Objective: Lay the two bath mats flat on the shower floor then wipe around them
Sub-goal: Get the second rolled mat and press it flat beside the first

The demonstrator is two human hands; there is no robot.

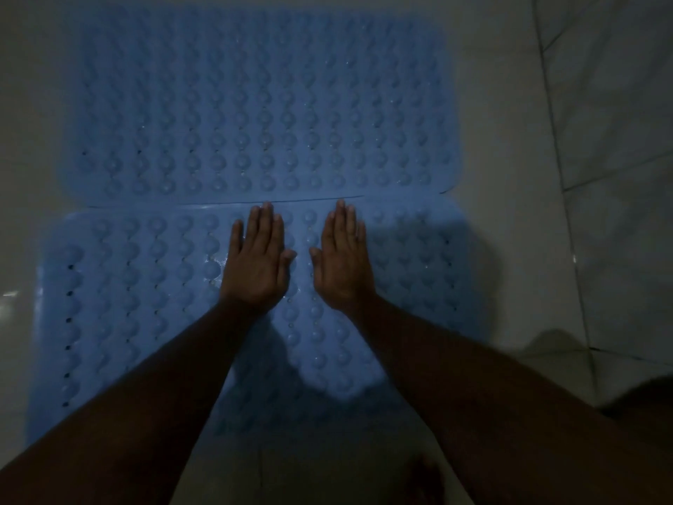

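Palms press flat: left hand [255,264] and right hand [342,264] lie open, gripping nothing, on the near mat [153,286], fingertips at its seam with the far mat [255,103] (likely seating it flat).

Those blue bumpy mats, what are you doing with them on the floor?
A person is laying two blue bath mats on the tiled shower floor. The far mat lies flat already. The near mat sits right up against it, their edges meeting or slightly overlapping. The left hand and the right hand are both open, palms down, pressing on the near mat close to that seam. No cloth is in view, so wiping has not started.
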